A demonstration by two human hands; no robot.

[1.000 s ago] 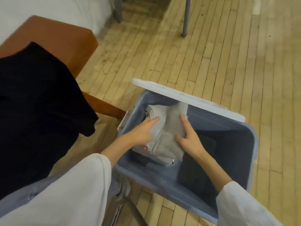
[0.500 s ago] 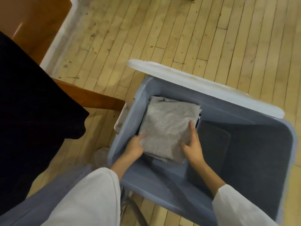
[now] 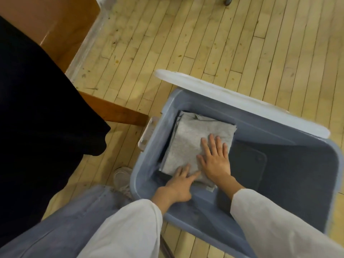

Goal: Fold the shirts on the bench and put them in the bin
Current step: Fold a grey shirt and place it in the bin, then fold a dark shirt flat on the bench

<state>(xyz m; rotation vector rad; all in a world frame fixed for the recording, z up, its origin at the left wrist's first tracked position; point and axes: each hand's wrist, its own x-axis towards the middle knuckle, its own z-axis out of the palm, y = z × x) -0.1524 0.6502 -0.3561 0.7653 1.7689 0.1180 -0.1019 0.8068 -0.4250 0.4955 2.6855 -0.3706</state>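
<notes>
A wooden floor [image 3: 214, 43] is seen beyond both hands. To the left of the left hand [image 3: 179, 185], a black shirt [image 3: 37, 118] is draped over the brown surface [image 3: 55, 21], hanging past its edge. A blue bin [image 3: 279, 138] is seen on the floor around both hands, with a white lid [image 3: 242, 101] leaning at its far rim. Inside the bin, a folded grey shirt [image 3: 188, 144] is laid in the left part, on top of darker cloth. The right hand [image 3: 214, 159] is pressed flat on the grey shirt, fingers spread wide, nothing gripped. The left hand is laid open at the shirt's near edge, its fingertips touching the cloth, just beside the right hand. White sleeves [image 3: 130, 229] are worn on both arms. A pale shoe [image 3: 122, 178] is seen left of the left hand, beside the bin.
</notes>
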